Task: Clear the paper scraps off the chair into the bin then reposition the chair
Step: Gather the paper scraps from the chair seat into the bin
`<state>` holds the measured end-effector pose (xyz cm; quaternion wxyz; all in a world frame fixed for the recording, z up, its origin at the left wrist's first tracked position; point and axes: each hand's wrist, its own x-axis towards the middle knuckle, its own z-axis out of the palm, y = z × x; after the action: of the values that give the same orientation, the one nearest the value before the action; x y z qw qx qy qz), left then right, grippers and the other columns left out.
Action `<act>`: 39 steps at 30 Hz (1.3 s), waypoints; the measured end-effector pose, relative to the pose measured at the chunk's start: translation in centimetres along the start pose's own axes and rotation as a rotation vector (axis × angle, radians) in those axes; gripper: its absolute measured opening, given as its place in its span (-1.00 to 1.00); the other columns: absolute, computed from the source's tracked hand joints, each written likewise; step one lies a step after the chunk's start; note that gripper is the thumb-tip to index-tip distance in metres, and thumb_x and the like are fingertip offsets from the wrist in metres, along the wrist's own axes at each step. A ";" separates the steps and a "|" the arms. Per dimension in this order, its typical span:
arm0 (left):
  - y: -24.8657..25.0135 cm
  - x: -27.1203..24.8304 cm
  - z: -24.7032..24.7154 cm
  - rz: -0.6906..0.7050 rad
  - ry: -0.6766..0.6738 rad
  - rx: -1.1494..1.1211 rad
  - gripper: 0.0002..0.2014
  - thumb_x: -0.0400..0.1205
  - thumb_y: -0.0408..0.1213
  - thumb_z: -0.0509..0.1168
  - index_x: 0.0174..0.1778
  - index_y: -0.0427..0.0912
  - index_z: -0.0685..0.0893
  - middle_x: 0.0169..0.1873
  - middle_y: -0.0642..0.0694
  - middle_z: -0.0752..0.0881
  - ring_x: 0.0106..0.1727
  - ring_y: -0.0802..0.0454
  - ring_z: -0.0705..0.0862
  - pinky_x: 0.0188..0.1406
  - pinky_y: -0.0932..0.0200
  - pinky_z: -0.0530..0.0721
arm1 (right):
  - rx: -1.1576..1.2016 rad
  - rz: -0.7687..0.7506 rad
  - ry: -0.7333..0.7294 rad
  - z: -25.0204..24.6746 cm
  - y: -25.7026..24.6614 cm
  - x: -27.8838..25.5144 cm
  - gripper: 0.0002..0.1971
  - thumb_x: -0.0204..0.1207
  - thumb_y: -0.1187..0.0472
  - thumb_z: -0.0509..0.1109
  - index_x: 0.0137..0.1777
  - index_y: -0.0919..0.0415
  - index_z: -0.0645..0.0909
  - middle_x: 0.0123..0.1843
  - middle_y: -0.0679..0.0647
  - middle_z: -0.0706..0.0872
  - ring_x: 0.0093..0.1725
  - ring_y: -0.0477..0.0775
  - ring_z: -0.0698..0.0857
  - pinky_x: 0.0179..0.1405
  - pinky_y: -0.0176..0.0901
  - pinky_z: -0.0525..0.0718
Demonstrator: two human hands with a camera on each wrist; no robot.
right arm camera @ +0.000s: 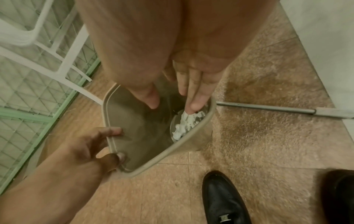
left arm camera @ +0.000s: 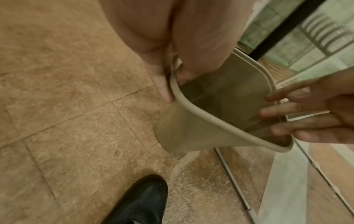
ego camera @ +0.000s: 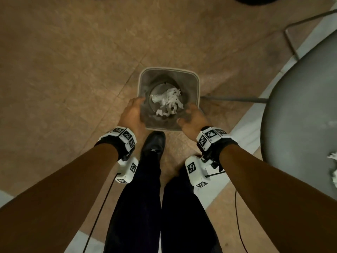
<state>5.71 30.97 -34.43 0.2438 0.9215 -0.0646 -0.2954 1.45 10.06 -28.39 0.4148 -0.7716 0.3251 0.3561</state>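
A beige bin point(ego camera: 168, 69) stands on the tiled floor in front of my feet, with crumpled white paper scraps point(ego camera: 168, 102) at its bottom. My left hand point(ego camera: 138, 110) grips the bin's left rim point(left arm camera: 210, 116), thumb inside and fingers outside. My right hand point(ego camera: 189, 115) hovers over the near right side of the opening, its fingers point(right arm camera: 197, 100) straight and pointing down into the bin point(right arm camera: 105, 115), holding nothing. The grey chair seat point(ego camera: 300, 110) is at the right edge, and a few white scraps point(ego camera: 333, 168) lie on it.
The chair's metal leg bar point(ego camera: 237, 99) lies along the floor right of the bin. My black shoe point(ego camera: 154, 143) stands just behind the bin. A white band point(ego camera: 242, 132) crosses the floor under the chair. A green mesh panel with a white frame point(right arm camera: 38, 75) stands beyond the bin.
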 end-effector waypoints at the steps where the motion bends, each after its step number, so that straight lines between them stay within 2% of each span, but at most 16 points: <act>1: 0.3 0.2 -0.2 0.017 -0.006 0.035 -0.64 0.60 -0.27 0.24 0.33 -0.01 0.60 0.42 -0.18 0.56 0.10 -0.06 0.65 0.09 0.19 0.62 | 0.011 0.003 -0.006 0.0 0.2 0.0 -0.39 0.51 0.13 0.44 0.56 0.03 0.40 0.42 0.12 0.66 0.40 0.20 0.63 0.43 0.15 0.60; 3: 1.3 0.2 -0.6 0.013 -0.027 0.098 -0.72 0.65 -0.33 0.19 0.22 -0.01 0.65 0.40 -0.22 0.57 0.00 -0.04 0.67 -0.05 0.21 0.59 | 0.039 -0.009 -0.014 -0.1 0.5 0.0 -0.38 0.42 0.02 0.42 0.52 -0.05 0.43 0.39 0.03 0.70 0.37 0.15 0.66 0.42 0.15 0.62; 6: 2.2 -0.1 -0.8 0.031 -0.050 0.111 -0.58 0.58 -0.45 0.26 0.38 -0.14 0.56 0.52 -0.22 0.39 0.29 -0.23 0.62 0.23 0.15 0.56 | 0.092 0.010 -0.032 -0.3 0.9 -0.2 -0.34 0.42 0.01 0.38 0.57 0.00 0.39 0.32 -0.06 0.69 0.37 0.09 0.64 0.46 0.11 0.59; 9: 4.8 -1.1 -2.9 -0.002 -0.012 0.095 -0.59 0.59 -0.37 0.32 0.38 -0.19 0.57 0.49 -0.28 0.42 0.37 -0.28 0.56 0.33 0.01 0.55 | 0.165 0.017 -0.052 -1.7 -0.2 -3.0 -0.41 0.54 0.07 0.35 0.57 0.08 0.36 0.01 -0.10 0.72 0.34 0.12 0.65 0.49 0.10 0.56; 11: 7.8 -1.5 -5.4 0.018 -0.004 0.089 -0.63 0.62 -0.37 0.30 0.37 -0.22 0.58 0.37 -0.29 0.54 0.29 -0.29 0.60 0.22 0.04 0.55 | 0.156 -0.026 -0.035 -3.3 -1.3 -5.8 -0.51 0.54 0.06 0.32 0.47 0.10 0.45 0.08 -0.01 0.73 0.31 0.20 0.68 0.42 0.15 0.61; 14: 13.7 -1.6 -9.5 0.081 -0.039 0.091 -0.68 0.66 -0.33 0.23 0.35 -0.13 0.58 0.18 -0.24 0.70 0.12 -0.29 0.70 0.05 0.05 0.62 | 0.152 -0.105 -0.032 -6.9 -2.9 -11.0 -0.67 0.52 -0.03 0.32 0.28 -0.06 0.55 0.16 0.03 0.77 0.20 0.20 0.71 0.30 0.12 0.66; 16: 18.7 -1.0 -11.5 0.175 -0.043 0.140 -0.71 0.64 -0.34 0.23 0.29 -0.14 0.61 0.10 -0.23 0.75 0.08 -0.29 0.71 0.09 -0.02 0.67 | 0.131 -0.167 0.015 -10.3 -3.1 -14.2 -0.72 0.53 -0.03 0.32 0.23 -0.09 0.59 0.20 0.03 0.78 0.21 0.14 0.72 0.32 0.05 0.67; 19: 28.1 -1.1 -12.5 0.304 -0.054 0.131 -0.77 0.63 -0.36 0.22 0.18 -0.11 0.64 -0.08 -0.11 0.76 -0.02 -0.22 0.73 0.09 -0.08 0.71 | 0.228 -0.187 0.131 -16.7 -0.8 -18.7 -0.77 0.62 0.13 0.33 0.24 0.03 0.64 0.19 0.05 0.79 0.19 0.09 0.74 0.31 -0.06 0.66; 22: 37.1 -2.8 -9.5 0.465 -0.143 0.058 -0.78 0.59 -0.27 0.18 0.11 -0.08 0.64 -0.28 0.02 0.68 -0.20 -0.17 0.72 0.01 -0.11 0.72 | 0.302 -0.085 0.324 -22.8 5.2 -22.4 -0.77 0.63 0.19 0.29 0.24 0.09 0.64 0.08 0.02 0.75 0.14 0.10 0.74 0.21 -0.13 0.65; 24: 41.3 -4.5 -6.1 0.566 -0.260 0.023 -0.74 0.54 -0.25 0.19 0.11 -0.11 0.65 -0.25 -0.02 0.69 -0.24 -0.13 0.70 0.00 -0.13 0.72 | 0.279 0.020 0.412 -25.3 9.8 -23.7 -0.77 0.63 0.20 0.28 0.22 0.12 0.65 0.07 0.06 0.77 0.13 0.16 0.75 0.18 -0.09 0.66; 27: 45.7 -8.2 0.5 0.788 -0.446 0.213 -0.66 0.50 -0.18 0.38 0.21 0.05 0.63 0.04 -0.02 0.67 0.05 -0.06 0.69 0.17 -0.05 0.68 | 0.188 0.141 0.487 -27.8 16.5 -25.3 -0.78 0.61 0.18 0.28 0.19 0.08 0.67 0.16 0.11 0.80 0.18 0.22 0.75 0.22 -0.03 0.67; 30: 46.4 -11.0 5.6 0.945 -0.574 0.614 -0.51 0.43 -0.03 0.47 0.30 0.17 0.59 0.23 -0.05 0.50 0.35 -0.14 0.45 0.22 -0.09 0.58 | 0.081 0.139 0.483 -28.2 19.9 -25.8 -0.75 0.60 0.19 0.28 0.22 0.10 0.67 0.19 0.13 0.78 0.21 0.22 0.72 0.19 -0.09 0.63; 32: 45.7 -11.3 7.4 1.004 -0.535 0.741 -0.67 0.45 -0.18 0.46 0.13 0.13 0.67 0.18 -0.05 0.51 0.28 -0.18 0.45 0.10 -0.06 0.54 | 0.061 0.102 0.474 -28.1 20.7 -25.7 -0.72 0.57 0.24 0.30 0.26 0.13 0.66 0.21 0.15 0.74 0.22 0.21 0.69 0.22 -0.10 0.60; 35: 45.7 -10.4 7.8 0.972 -0.523 0.476 -0.74 0.39 -0.57 0.29 -0.19 -0.10 0.67 -0.10 -0.15 0.62 -0.01 -0.23 0.61 -0.10 0.01 0.57 | 0.097 0.072 0.463 -28.0 21.0 -25.2 -0.67 0.55 0.25 0.34 0.31 0.10 0.63 0.27 0.14 0.67 0.25 0.18 0.67 0.32 -0.03 0.62; 37: 46.6 -9.5 7.3 0.847 -0.411 0.331 -0.75 0.41 -0.59 0.21 -0.18 -0.13 0.55 -0.15 -0.13 0.59 -0.10 -0.17 0.58 -0.19 0.08 0.49 | 0.116 0.064 0.457 -28.1 21.1 -24.8 -0.67 0.56 0.23 0.36 0.31 0.07 0.62 0.29 0.11 0.62 0.26 0.16 0.64 0.34 0.04 0.62; 39: 48.2 -8.8 6.8 0.778 -0.280 0.235 -0.75 0.44 -0.56 0.19 -0.09 -0.13 0.45 -0.06 -0.09 0.53 -0.03 -0.12 0.53 -0.13 0.17 0.42 | 0.125 0.041 0.474 -28.3 21.2 -24.5 -0.69 0.54 0.23 0.37 0.28 0.04 0.62 0.29 0.08 0.60 0.28 0.15 0.63 0.34 0.05 0.62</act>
<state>-4.18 -11.55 -11.19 0.2192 0.8010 -0.4729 -0.2944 -20.60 -18.95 -5.59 0.3667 -0.7995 0.4505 0.1528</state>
